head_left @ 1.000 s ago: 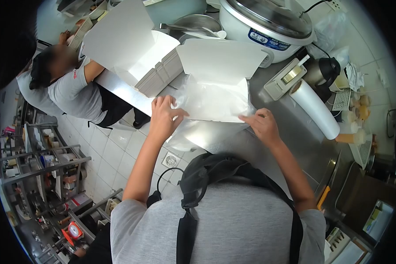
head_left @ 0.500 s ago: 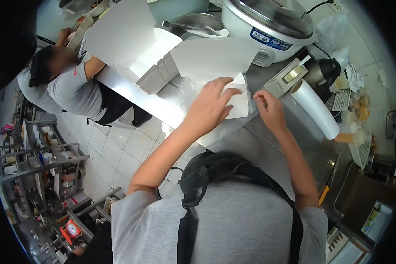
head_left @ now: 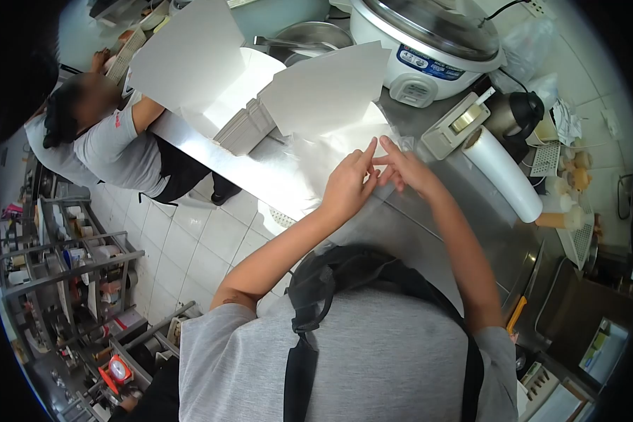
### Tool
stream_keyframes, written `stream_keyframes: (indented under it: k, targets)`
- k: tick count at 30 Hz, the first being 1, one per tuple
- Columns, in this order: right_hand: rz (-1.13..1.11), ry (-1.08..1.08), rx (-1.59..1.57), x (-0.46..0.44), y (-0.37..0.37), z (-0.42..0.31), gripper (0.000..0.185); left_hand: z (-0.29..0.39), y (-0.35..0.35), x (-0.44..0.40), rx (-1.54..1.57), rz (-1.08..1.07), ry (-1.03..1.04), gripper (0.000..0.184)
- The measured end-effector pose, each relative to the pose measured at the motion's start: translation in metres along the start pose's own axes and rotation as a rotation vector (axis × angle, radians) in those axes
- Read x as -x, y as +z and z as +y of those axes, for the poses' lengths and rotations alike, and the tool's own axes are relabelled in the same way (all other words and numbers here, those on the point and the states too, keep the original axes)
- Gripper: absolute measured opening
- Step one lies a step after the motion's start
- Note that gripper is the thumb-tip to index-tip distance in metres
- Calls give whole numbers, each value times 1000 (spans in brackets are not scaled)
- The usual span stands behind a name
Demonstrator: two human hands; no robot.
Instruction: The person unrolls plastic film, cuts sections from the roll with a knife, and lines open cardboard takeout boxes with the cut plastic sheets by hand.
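A white paper box (head_left: pixel 330 84) with its lid raised stands on the steel counter in front of me. Clear plastic film (head_left: pixel 309 151) lies around its near side. My left hand (head_left: pixel 348 184) is just in front of this box, its index finger stretched out and thumb apart. Beside it, my right hand (head_left: pixel 406 170) has its fingers spread. The fingertips of both hands meet or cross near the box's near edge. I see no object held in either hand, though thin film between the fingers would be hard to make out.
A stack of open white boxes (head_left: pixel 243 130) stands to the left. At the back is a rice cooker (head_left: pixel 429 56) beside a metal bowl (head_left: pixel 313 35). A tape dispenser (head_left: pixel 457 123) and a white roll (head_left: pixel 503 174) lie right. A co-worker (head_left: pixel 112 141) stands at the far left.
My left hand has come down off the box, and my right hand has moved left and opened its pinch. The hands now meet. The box's lid has shifted left and tilted.
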State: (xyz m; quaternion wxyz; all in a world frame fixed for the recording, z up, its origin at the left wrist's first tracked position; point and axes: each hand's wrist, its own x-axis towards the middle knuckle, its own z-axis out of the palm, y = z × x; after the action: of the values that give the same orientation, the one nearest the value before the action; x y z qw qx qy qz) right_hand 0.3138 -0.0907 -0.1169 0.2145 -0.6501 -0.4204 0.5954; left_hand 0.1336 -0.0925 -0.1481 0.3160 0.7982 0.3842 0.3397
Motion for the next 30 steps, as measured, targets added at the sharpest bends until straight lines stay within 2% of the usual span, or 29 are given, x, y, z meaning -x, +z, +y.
stream_keyframes:
  k: [2,5,8,9,11,12,14,17,18,21,24,27,30]
  targets:
    - [60,12,127,-14,-3,-3,91,2,-1,1,-9,8,35,60]
    - [156,-4,380,-33,-14,-15,93,17,-16,2,-130,-76,289,52]
    - [183,24,598,-43,-27,-31,90,35,-44,4,-177,169,292,46]
    - [180,41,658,-44,-30,-36,89,32,-57,4,-230,273,198,49]
    - [320,-23,884,-42,-34,-41,83,21,-83,2,-333,476,11,55]
    - [390,-57,996,-41,-34,-43,80,16,-91,2,-335,415,-166,61]
    - [485,-122,945,-36,-33,-44,73,9,-103,6,-334,294,-528,74]
    - [529,-207,867,-36,-22,-44,59,1,-97,3,-212,227,-520,87]
    - [529,-232,839,-39,-19,-42,54,-3,-93,1,-185,238,-519,78]
    - [556,-497,764,-58,-15,-24,41,-22,-85,-2,-156,229,-450,61]
    - [526,-533,535,-65,-12,-15,30,-26,-90,-1,130,212,-599,46]
    - [544,-609,511,-71,-9,-10,26,-29,-95,-4,111,145,-649,40]
    - [610,-541,492,-71,-5,-13,24,-36,-98,-7,-240,6,-376,36]
